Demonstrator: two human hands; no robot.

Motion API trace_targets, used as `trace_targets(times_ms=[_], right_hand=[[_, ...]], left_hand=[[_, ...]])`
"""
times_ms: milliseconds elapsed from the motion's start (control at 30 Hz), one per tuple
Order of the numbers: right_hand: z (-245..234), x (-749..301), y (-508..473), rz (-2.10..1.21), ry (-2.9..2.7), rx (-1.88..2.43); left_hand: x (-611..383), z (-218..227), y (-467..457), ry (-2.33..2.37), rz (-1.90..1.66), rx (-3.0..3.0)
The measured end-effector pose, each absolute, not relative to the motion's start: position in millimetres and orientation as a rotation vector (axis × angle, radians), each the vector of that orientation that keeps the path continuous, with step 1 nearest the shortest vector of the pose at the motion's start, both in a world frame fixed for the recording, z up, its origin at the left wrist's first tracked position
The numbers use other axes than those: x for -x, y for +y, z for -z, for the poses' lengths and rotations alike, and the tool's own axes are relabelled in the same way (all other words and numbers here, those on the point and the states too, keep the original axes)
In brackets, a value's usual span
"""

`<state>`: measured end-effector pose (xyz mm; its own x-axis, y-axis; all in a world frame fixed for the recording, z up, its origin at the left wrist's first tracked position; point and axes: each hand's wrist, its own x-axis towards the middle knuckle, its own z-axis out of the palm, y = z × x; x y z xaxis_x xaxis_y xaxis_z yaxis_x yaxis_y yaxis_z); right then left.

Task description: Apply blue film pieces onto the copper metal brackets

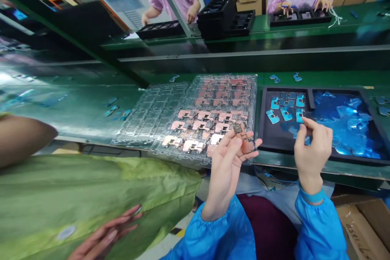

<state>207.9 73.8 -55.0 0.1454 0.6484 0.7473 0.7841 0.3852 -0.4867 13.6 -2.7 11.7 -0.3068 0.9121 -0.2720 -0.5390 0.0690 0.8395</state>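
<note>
I see a little circuit board (240,130) above the near edge of the clear tray (170,155). The left hand (227,166) pinches it, thumb on top, maybe to keep it steady. The right hand (313,150) curls over the black tray (271,136), by the blue boards (286,113). Those lie apart, perhaps for easy picking. I can't tell if its fingertips hold anything. The left fingers hide part of the board.
</note>
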Motion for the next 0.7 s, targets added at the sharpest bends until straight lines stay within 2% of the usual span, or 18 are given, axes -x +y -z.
trace_targets(times_ms=[100,200,367,433,633,700], right_hand=[[63.9,-208.1,85.4,0.065,-1.69,1.428],[55.9,-197.3,71.3,-0.07,-1.679,1.302],[22.5,-169.9,22.2,-0.704,-1.627,0.917],[18.5,-160.6,10.3,-0.846,-1.607,0.892],[32.1,-143.8,6.5,-1.029,-1.334,0.989],[34.3,-142.5,9.6,-0.999,-1.257,1.012]], left_hand=[[-16.4,-11.3,-1.8,1.134,-1.532,-0.475],[-19.0,-12.1,-1.3,1.189,-1.502,-0.503],[-23.3,-11.6,-2.2,1.241,-1.511,-0.607],[-24.7,-9.0,-3.2,1.235,-1.523,-0.64],[-29.9,0.2,-9.4,1.21,-1.554,-0.701],[-32.7,-0.4,-12.2,1.213,-1.535,-0.75]])
